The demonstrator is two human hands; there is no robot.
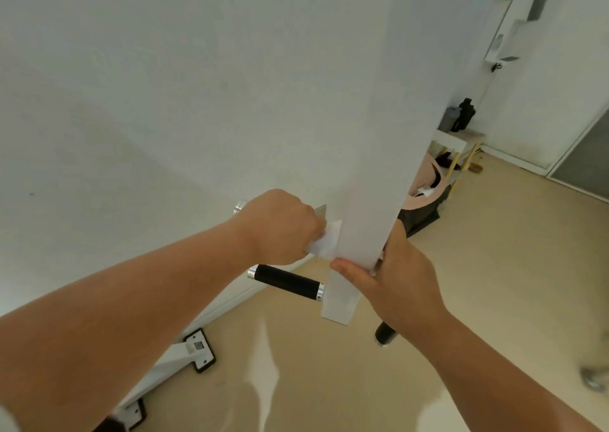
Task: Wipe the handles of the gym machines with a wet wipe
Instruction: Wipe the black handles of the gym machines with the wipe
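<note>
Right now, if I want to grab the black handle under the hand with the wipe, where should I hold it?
Hold the black handle around its dark middle, between the silver end rings. It is a round bar sticking sideways from the white post, so curl your fingers round it from the front; the left hand with the wipe sits close above.

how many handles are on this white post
3. One black handle bare left of the white post; one above it gripped in the left hand with the wipe; one poking out under the right hand. Others may hide behind the post.
</note>
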